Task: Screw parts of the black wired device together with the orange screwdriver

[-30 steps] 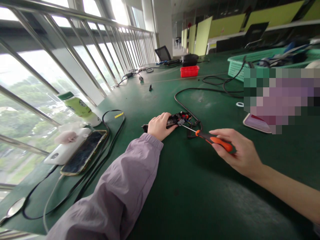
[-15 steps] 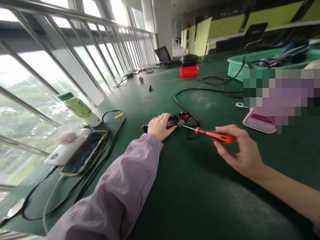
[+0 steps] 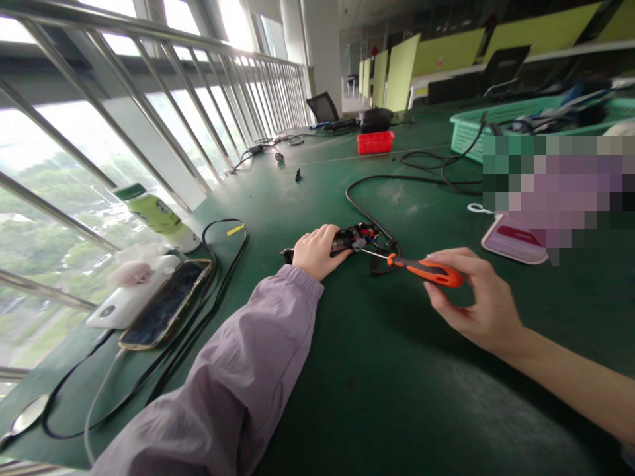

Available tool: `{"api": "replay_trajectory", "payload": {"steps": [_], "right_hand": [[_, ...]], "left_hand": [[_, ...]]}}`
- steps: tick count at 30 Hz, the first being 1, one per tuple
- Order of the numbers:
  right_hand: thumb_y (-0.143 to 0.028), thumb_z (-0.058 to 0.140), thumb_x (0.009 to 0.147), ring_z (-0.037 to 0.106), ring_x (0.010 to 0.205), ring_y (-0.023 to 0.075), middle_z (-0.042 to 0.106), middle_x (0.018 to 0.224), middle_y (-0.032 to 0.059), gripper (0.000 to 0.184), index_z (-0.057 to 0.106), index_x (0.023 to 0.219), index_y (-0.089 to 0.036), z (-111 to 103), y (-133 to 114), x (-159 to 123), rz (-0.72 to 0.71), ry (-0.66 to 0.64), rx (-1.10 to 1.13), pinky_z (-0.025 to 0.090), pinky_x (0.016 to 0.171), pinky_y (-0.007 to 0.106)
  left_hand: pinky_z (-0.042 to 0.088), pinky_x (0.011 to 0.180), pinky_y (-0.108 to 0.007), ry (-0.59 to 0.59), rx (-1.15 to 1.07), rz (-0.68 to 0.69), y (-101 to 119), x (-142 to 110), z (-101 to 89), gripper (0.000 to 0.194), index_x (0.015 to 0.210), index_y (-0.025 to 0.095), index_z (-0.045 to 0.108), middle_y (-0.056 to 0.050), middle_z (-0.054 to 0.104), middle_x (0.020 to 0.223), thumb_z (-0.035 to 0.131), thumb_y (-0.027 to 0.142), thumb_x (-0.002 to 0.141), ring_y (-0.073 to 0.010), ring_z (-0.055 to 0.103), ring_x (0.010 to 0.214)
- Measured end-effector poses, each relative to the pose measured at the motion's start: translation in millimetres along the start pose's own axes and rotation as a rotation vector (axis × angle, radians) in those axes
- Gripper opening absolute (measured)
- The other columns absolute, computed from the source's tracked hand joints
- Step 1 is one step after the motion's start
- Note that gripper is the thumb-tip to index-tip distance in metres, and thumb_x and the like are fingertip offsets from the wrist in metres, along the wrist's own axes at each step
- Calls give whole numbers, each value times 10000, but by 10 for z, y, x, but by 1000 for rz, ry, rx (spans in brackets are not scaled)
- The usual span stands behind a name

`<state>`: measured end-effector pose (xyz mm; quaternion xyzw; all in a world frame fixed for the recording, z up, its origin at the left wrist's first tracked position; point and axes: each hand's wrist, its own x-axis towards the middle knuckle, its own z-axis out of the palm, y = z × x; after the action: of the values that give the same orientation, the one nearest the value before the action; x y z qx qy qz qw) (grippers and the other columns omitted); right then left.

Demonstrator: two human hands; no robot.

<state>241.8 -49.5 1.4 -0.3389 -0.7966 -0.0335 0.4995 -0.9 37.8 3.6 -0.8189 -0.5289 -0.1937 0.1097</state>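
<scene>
My left hand [image 3: 317, 254] is wrapped round a black cylindrical device [image 3: 354, 237] lying on the green table [image 3: 377, 396]. Its right end is open, with red parts and small wires showing; I cannot tell its exact kind. An orange and black screwdriver [image 3: 429, 270] is pinched between the thumb and fingers of my right hand [image 3: 479, 297]. Its thin shaft points left, and the tip meets the device's exposed end beside my left thumb. What the tip sits in is too small to make out. A black cable [image 3: 364, 210] runs from behind the device.
At the left lie a phone [image 3: 169, 304], a white case-like object [image 3: 131, 291], a green-labelled bottle [image 3: 159, 215] and a black lanyard [image 3: 218, 297]. Farther back are a red basket [image 3: 376, 143] and a green basket [image 3: 466, 135] of cables. A pink-edged phone [image 3: 516, 241] lies right, near a blurred-out area.
The screwdriver handle appears turned slightly in my right hand, its grey panel facing more upward. My left hand and the device stay in place.
</scene>
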Motion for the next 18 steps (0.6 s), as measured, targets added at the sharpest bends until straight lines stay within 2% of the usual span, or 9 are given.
{"api": "replay_trajectory", "payload": {"steps": [4,6,9,12,15,18], "right_hand": [[-242,561,816,632,735,175,663,840,33,172,549,987,-230,-23,-4,-8,55,-154,-63,524,648,314],[-258,539,834,640,727,173,671,859,36,182,543,1014,-229,-29,-3,-18,83,-163,-53,524,637,308],[-205,560,817,646,805,182,656,958,62,321,494,1131,-220,-22,-2,-21,74,-62,-52,526,693,308],[-142,566,792,627,900,196,631,1002,77,389,474,1163,-214,-18,-9,-11,23,-1,-33,517,757,317],[-181,568,802,631,830,188,648,936,60,307,513,1102,-217,-30,-17,-7,9,-72,-54,520,719,318],[-246,526,843,637,719,170,671,848,38,179,549,1019,-224,-37,-18,-10,58,-151,-75,520,639,306]], "left_hand": [[430,729,-298,-10,7,-5,2,0,-3,368,1032,212,530,-31,643,964,562,489,791,-213,617,907],[429,730,-298,-12,12,-7,3,0,-4,367,1031,213,528,-31,645,966,564,489,790,-213,618,907],[428,727,-298,-7,13,3,4,0,-5,364,1031,210,528,-31,645,964,559,486,796,-212,618,904],[428,726,-297,1,13,12,2,-1,-2,368,1031,208,530,-30,646,961,555,492,798,-209,619,899],[430,727,-297,5,15,13,0,-1,3,370,1029,205,530,-29,646,959,552,493,799,-209,618,901],[431,734,-299,0,9,9,-1,0,3,370,1035,204,528,-34,642,958,548,491,802,-210,616,908]]}}
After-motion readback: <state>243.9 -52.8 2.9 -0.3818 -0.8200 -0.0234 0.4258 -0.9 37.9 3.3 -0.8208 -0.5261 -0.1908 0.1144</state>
